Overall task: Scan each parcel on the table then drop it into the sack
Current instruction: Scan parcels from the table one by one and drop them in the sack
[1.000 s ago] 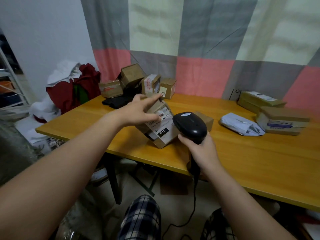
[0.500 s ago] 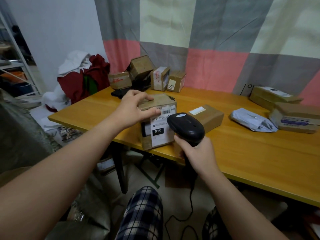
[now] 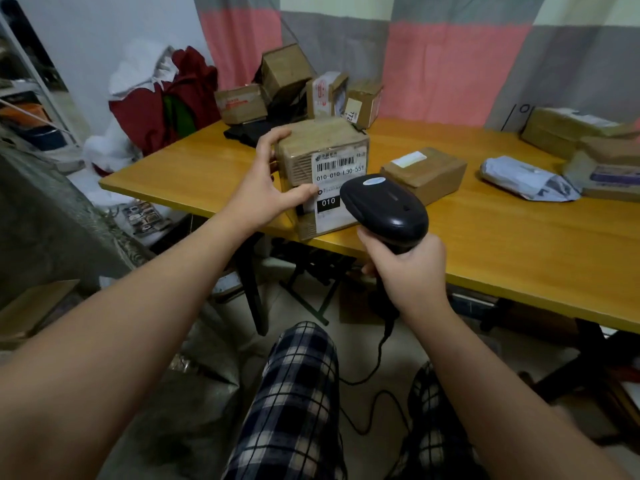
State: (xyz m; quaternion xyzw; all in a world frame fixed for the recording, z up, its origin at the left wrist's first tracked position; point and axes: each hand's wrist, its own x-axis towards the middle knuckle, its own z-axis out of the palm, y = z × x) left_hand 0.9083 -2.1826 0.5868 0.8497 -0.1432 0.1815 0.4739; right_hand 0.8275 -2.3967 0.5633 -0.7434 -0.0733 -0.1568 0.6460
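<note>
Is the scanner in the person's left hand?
No, the right hand grips the scanner, while the left hand holds the box.

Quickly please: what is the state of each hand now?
Left hand: holding the labelled box.
Right hand: holding the black scanner.

A room in a home, serving as a makeshift parcel station. This is suggested by a pink, grey and cream checked curtain [image 3: 450,64] hung behind a wooden counter [image 3: 519,244], a heap of clothes [image 3: 162,102] piled beside it, and taped cardboard parcels [image 3: 239,103] gathered on it.
</note>
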